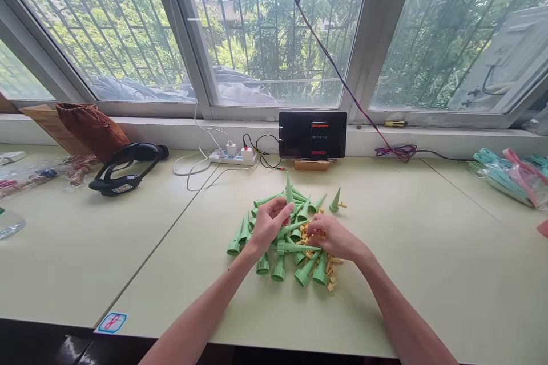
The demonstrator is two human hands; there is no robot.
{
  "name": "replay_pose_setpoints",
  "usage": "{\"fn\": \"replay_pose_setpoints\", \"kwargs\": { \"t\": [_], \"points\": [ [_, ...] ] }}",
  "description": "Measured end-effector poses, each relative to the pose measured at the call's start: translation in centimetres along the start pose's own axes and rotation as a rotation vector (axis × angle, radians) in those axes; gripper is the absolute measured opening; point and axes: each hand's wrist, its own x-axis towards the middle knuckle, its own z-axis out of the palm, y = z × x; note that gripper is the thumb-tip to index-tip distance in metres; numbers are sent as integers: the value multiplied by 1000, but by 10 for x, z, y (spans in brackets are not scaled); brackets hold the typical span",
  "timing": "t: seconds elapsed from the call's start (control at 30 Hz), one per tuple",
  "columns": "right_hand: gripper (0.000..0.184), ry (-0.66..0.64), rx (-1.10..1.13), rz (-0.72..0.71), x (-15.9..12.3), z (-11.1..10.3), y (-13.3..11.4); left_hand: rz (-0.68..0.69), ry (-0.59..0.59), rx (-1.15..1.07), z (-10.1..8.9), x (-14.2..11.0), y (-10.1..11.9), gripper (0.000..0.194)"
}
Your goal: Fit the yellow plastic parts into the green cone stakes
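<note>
A pile of several green cone-shaped plastic spikes (278,251) lies in the middle of the pale table (428,251), mixed with small yellow pieces (330,274). My left hand (268,225) curls over the left part of the pile, its fingers closed round a green spike. My right hand (336,236) rests on the right part, fingers pinched on a small yellow piece. One green spike (335,201) stands apart just behind the pile.
A tablet (312,135) stands at the window ledge behind the pile, with a power strip (233,155) and cables to its left. A black headset (126,168) and brown pouch (91,127) lie far left. Bagged teal and pink items (511,174) sit far right.
</note>
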Motion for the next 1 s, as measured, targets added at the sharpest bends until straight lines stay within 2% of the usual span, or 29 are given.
{"fn": "replay_pose_setpoints", "kwargs": {
  "t": [0.13, 0.33, 0.53, 0.67, 0.8, 1.0],
  "points": [
    [11, 57, 38, 5, 2, 0, 2, 0, 1, 6, 0, 0, 2, 28],
    [10, 266, 126, -23, 7, -1, 3, -3, -13, 7, 3, -3, 9, 28],
    [13, 456, 328, -47, 10, 6, -2, 3, -98, 9, 4, -3, 10, 27],
    [14, 493, 444, -39, 10, 11, -7, 5, -133, 2, 4, -3, 8, 27],
    [14, 535, 462, -45, 10, 14, -13, 28, -166, 9, 2, -2, 1, 26],
    [9, 562, 449, -66, 8, 14, -17, 96, -132, 113, 1, -1, -9, 27]
  ]
}}
